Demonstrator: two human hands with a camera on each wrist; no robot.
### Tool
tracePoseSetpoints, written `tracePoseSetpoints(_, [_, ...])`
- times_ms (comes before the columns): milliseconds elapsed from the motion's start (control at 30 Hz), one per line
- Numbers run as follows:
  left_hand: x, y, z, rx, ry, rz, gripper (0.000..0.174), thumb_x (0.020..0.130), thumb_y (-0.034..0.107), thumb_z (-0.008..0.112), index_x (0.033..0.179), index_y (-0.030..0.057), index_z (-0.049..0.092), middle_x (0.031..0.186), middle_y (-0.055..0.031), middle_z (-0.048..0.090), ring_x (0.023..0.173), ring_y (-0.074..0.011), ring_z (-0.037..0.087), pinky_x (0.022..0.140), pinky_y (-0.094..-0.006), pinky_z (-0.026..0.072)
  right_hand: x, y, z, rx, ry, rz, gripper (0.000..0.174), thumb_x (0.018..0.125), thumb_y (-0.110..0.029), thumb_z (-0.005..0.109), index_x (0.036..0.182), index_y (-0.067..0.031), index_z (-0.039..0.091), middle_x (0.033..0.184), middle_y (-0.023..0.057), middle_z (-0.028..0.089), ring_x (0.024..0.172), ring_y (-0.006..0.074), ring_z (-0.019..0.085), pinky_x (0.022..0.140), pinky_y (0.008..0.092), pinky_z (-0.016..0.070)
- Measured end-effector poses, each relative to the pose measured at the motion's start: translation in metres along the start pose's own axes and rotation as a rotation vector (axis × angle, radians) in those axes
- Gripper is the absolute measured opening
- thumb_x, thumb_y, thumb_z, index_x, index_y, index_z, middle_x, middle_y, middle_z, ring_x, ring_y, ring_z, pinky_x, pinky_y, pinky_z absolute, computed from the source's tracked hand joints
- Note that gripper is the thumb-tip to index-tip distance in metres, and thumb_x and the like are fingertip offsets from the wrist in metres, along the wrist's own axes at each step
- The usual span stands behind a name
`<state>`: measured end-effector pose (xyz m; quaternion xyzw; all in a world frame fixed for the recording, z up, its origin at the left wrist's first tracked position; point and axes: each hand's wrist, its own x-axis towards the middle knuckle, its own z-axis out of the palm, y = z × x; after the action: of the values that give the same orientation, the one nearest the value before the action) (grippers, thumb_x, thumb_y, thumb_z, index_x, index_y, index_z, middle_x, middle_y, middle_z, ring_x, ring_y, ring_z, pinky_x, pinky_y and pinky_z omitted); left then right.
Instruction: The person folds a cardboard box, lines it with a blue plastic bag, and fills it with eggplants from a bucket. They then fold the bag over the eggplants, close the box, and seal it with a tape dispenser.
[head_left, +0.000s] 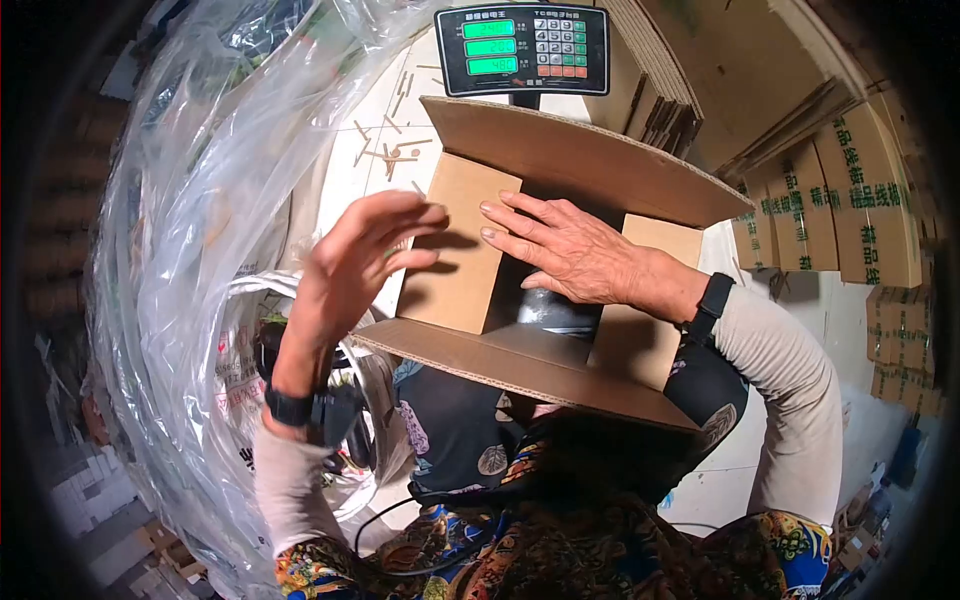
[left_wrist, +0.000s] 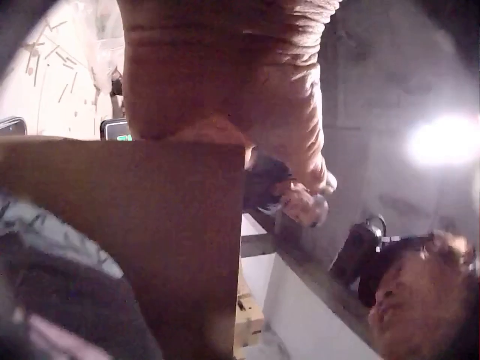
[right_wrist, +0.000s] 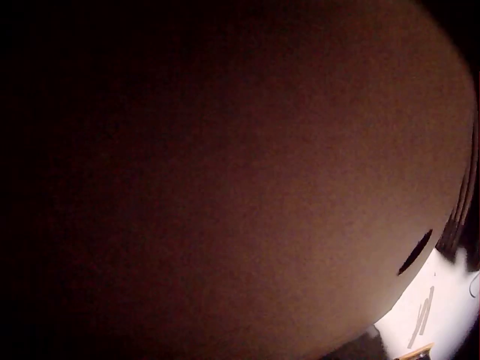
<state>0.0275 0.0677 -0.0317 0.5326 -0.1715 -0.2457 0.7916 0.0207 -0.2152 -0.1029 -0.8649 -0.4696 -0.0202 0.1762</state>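
An open cardboard box (head_left: 560, 170) stands on a scale in the head view, its flaps spread. My right hand (head_left: 565, 250) lies flat, fingers straight, over the box's opening, touching the left inner flap (head_left: 462, 250). A dark plastic bag (head_left: 555, 310) shows inside under that hand. My left hand (head_left: 360, 260) hovers at the box's left side with fingers loosely spread, its fingertips near the same flap. In the left wrist view a brown flap (left_wrist: 150, 225) fills the lower left under my left hand (left_wrist: 225, 82). The right wrist view shows only brown cardboard (right_wrist: 225, 180).
The scale's display (head_left: 522, 48) with green digits stands behind the box. A big clear plastic bag (head_left: 200, 200) rises at the left. Flat cartons (head_left: 850, 200) are stacked at the right and back. Wood sticks (head_left: 385, 150) litter the white floor.
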Motion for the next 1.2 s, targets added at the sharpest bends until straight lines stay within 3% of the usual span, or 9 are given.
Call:
tracePoseSetpoints(33, [-0.01,-0.001,-0.005,0.116,-0.073,0.058,0.104,0.078,0.079,0.048,0.139,-0.0032,0.032,0.138,-0.0222,0.045,0.128,-0.0298,0.046,0.102,-0.0448,0.0401,0.001,0.0,0.0,-0.009,-0.001,-0.001,0.067,0.081,-0.029,0.069,0.138,-0.0058,0.042,0.15,0.0133,0.031,0.136,0.031,0.033,0.102,0.0431,0.0368])
tracePoseSetpoints(133, [-0.018,0.006,0.022,0.667,0.02,-0.012,0.096,0.084,0.074,0.043,0.138,-0.0053,0.037,0.137,-0.0224,0.046,0.129,-0.0324,0.044,0.105,-0.0457,0.0372,0.005,0.0,0.002,-0.021,-0.011,-0.017,0.064,0.082,-0.028,0.068,0.137,-0.0056,0.043,0.149,0.0134,0.033,0.135,0.0317,0.034,0.1,0.0433,0.038])
tracePoseSetpoints(267, [0.014,-0.007,0.024,0.75,0.367,0.244,0.058,0.095,0.031,0.042,0.143,0.0,0.032,0.135,-0.0197,0.05,0.126,-0.0289,0.048,0.104,-0.0382,0.0371,0.006,0.004,-0.001,-0.01,0.016,-0.034,0.059,0.084,-0.024,0.065,0.136,-0.0052,0.044,0.146,0.0149,0.036,0.133,0.0316,0.036,0.096,0.0433,0.0414])
tracePoseSetpoints(467, [0.048,-0.04,0.0,0.997,0.442,-0.084,0.066,0.1,0.045,0.032,0.147,-0.0008,0.021,0.142,-0.0259,0.042,0.129,-0.0348,0.045,0.106,-0.0354,0.0339,0.006,-0.014,-0.105,-0.415,0.484,-0.182,0.033,0.083,-0.02,0.064,0.11,-0.0012,0.061,0.126,0.0173,0.057,0.117,0.0327,0.054,0.094,0.0402,0.0461])
tracePoseSetpoints(533, [0.047,-0.05,-0.004,0.973,0.438,-0.108,0.072,0.098,0.051,0.034,0.146,-0.0017,0.02,0.133,-0.0312,0.047,0.122,-0.0405,0.05,0.103,-0.0404,0.0369,0.007,-0.007,-0.134,-0.648,0.609,0.157,0.035,0.084,-0.024,0.064,0.11,-0.0009,0.061,0.119,0.017,0.061,0.105,0.0338,0.06,0.083,0.039,0.0514])
tracePoseSetpoints(700, [0.049,-0.067,-0.016,0.732,0.534,0.003,0.075,0.098,0.057,0.032,0.143,-0.0025,0.027,0.12,-0.0301,0.057,0.112,-0.0371,0.057,0.099,-0.0407,0.0403,0.0,-0.036,-0.121,-0.016,-0.072,0.643,0.054,0.083,-0.055,0.062,0.087,-0.0017,0.05,0.092,0.0244,0.061,0.086,0.0395,0.062,0.076,0.0493,0.0479])
tracePoseSetpoints(833, [0.044,-0.059,-0.025,0.438,0.586,-0.062,0.065,0.099,0.052,0.029,0.133,-0.0029,0.04,0.115,-0.0239,0.059,0.103,-0.0267,0.058,0.094,-0.0356,0.0419,-0.007,-0.051,-0.07,-0.091,-0.366,0.497,0.103,0.085,-0.067,0.05,0.145,0.0106,0.018,0.151,0.0342,0.01,0.143,0.0455,0.008,0.112,0.0519,0.019])
tracePoseSetpoints(1000, [0.061,-0.044,-0.04,0.761,0.35,-0.01,0.068,0.1,0.05,0.027,0.138,-0.0047,0.037,0.136,-0.0232,0.048,0.125,-0.0319,0.047,0.104,-0.0375,0.0363,-0.009,-0.04,-0.056,-0.215,-0.258,0.361,0.101,0.085,-0.069,0.048,0.143,0.0097,0.022,0.149,0.0336,0.015,0.141,0.0431,0.015,0.112,0.0496,0.0197])
tracePoseSetpoints(1200, [0.075,-0.052,-0.027,1.085,0.307,0.123,0.041,0.096,0.032,0.047,0.12,-0.0011,0.05,0.116,-0.0251,0.056,0.111,-0.0396,0.053,0.095,-0.0437,0.0402,-0.017,-0.011,-0.057,-0.129,-0.051,0.22,0.07,0.09,-0.05,0.052,0.136,0.0011,0.038,0.141,0.0267,0.035,0.135,0.0418,0.029,0.109,0.0486,0.0272])
